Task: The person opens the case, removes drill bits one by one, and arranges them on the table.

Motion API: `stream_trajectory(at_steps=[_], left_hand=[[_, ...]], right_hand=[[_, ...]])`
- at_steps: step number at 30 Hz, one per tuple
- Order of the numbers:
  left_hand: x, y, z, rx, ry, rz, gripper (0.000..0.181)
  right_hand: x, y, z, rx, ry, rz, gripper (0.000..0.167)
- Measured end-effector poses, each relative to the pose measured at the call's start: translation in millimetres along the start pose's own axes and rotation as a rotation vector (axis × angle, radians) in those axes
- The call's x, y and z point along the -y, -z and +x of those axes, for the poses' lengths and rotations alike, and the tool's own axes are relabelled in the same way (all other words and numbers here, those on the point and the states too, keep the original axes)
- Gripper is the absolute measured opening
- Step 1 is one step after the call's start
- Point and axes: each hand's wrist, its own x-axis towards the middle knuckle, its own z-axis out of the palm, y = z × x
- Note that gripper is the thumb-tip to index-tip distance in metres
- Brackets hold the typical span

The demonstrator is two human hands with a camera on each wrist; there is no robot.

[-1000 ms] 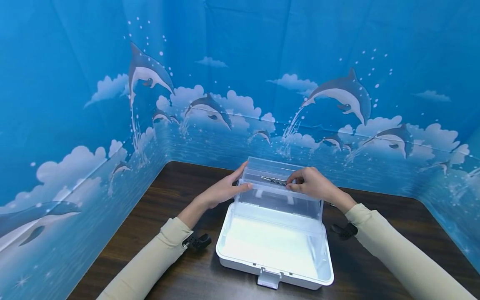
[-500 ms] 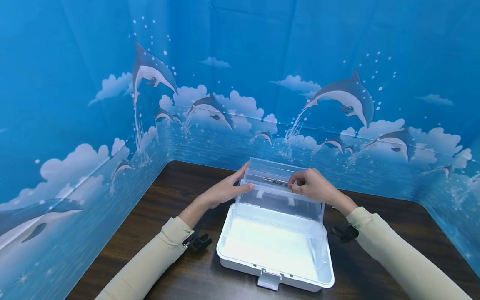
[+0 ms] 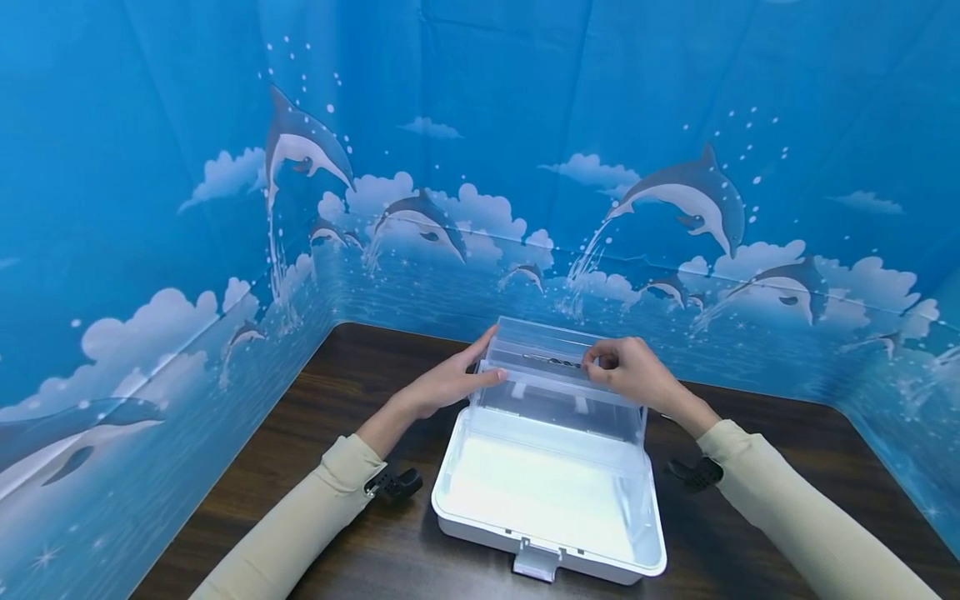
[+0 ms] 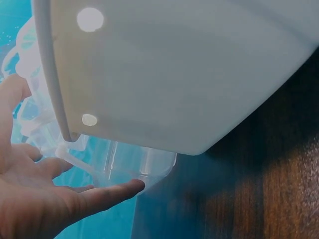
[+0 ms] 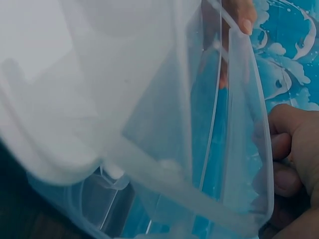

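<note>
A white plastic box (image 3: 551,492) stands wide open on the dark wooden table. At its back is a clear plastic tray (image 3: 551,329) with raised walls. My left hand (image 3: 450,379) holds the tray's left end, thumb over the front edge and a finger along the back corner. Seen from the left wrist, fingers of that left hand (image 4: 40,199) lie along the clear plastic. Inside the tray, my right hand (image 3: 630,371) pinches the right end of a thin spiral metal drill bit (image 3: 551,360). The right wrist view shows the curled right hand (image 5: 291,159) behind the translucent wall.
A white latch (image 3: 536,560) hangs from the box's front edge. The brown table (image 3: 352,367) meets a blue dolphin-printed backdrop (image 3: 480,167) behind and at both sides. A thin object (image 3: 666,416) lies partly hidden beneath the right wrist.
My right hand has shifted slightly to the right, and the drill bit shows a little further right too. My left hand keeps its hold on the tray.
</note>
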Motion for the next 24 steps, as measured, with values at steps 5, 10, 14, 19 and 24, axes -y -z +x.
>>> stream_trajectory(at_steps=[5,10,14,19,24], left_hand=[[2.0,-0.6,0.2,-0.002,0.01,0.006,0.085],[1.4,-0.5,0.3,-0.002,0.006,-0.004,0.089],[0.2,0.2,-0.1,-0.009,0.006,-0.009,0.089],[-0.5,-0.6,-0.8,-0.006,0.008,-0.005,0.086],[1.0,-1.3,0.7,-0.001,0.001,-0.007,0.088]], right_hand=[[-5.2,4.7,-9.1,-0.032,-0.017,0.003,0.014],[-6.5,13.7,-19.8,-0.077,-0.022,-0.011,0.014],[-8.8,21.6,-28.8,-0.12,-0.036,-0.032,0.013],[-18.5,29.4,-48.4,-0.209,-0.064,-0.061,0.014],[-33.0,41.2,-74.0,-0.315,-0.121,-0.084,0.02]])
